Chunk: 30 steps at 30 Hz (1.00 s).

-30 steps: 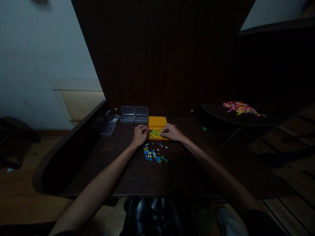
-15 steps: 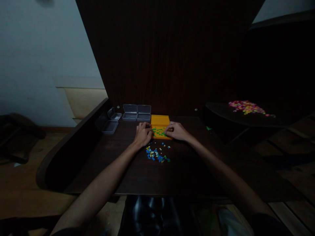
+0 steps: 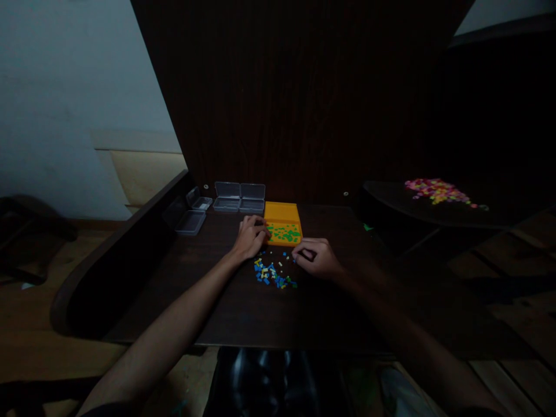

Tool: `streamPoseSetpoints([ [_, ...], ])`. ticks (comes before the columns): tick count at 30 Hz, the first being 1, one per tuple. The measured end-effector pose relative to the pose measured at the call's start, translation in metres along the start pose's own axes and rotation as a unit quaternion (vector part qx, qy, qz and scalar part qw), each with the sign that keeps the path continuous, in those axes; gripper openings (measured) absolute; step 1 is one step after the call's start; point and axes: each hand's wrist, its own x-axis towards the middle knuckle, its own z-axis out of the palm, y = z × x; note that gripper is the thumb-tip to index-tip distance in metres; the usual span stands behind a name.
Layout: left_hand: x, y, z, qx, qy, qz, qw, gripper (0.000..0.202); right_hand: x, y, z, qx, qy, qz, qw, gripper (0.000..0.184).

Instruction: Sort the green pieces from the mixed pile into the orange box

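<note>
An open orange box (image 3: 283,213) lies on the dark table (image 3: 243,307), with small green pieces scattered in its near half. My left hand (image 3: 249,236) rests with curled fingers against the box's left edge. My right hand (image 3: 315,256) sits on the table just right of a pile of small blue, yellow, green and white pieces (image 3: 273,273), fingers pinched together at the pile's edge. What the pinch holds is too small to see.
Two open clear plastic cases (image 3: 239,198) (image 3: 193,215) lie at the back left of the table. A dark side surface at the right carries a heap of pink and yellow pieces (image 3: 436,190). A tall dark panel stands behind the table.
My right hand has left the orange box's right edge and come back toward me to the loose pile. The left hand stays at the box.
</note>
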Motion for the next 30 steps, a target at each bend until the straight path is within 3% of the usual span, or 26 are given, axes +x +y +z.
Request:
streamPoseSetpoints([
  [10,0.000,-0.003,0.003,0.017,0.004,-0.003,1.000,0.032,-0.007,-0.005,0.005,0.044,-0.115,0.010,0.992,0.012],
  [17,0.000,-0.002,0.000,0.013,-0.003,0.012,1.000,0.030,-0.001,-0.006,-0.008,0.050,-0.288,0.026,0.956,0.008],
  [21,-0.003,0.008,-0.003,0.004,-0.004,0.069,0.998,0.028,0.000,-0.007,-0.011,0.034,-0.341,0.047,0.938,0.022],
  [24,-0.008,0.022,-0.006,-0.018,-0.020,0.137,0.990,0.025,0.000,-0.007,-0.011,0.027,-0.348,0.051,0.936,0.023],
  [30,-0.016,0.049,-0.008,-0.103,-0.144,0.223,0.958,0.015,0.000,-0.002,-0.012,0.039,-0.351,0.043,0.935,0.015],
])
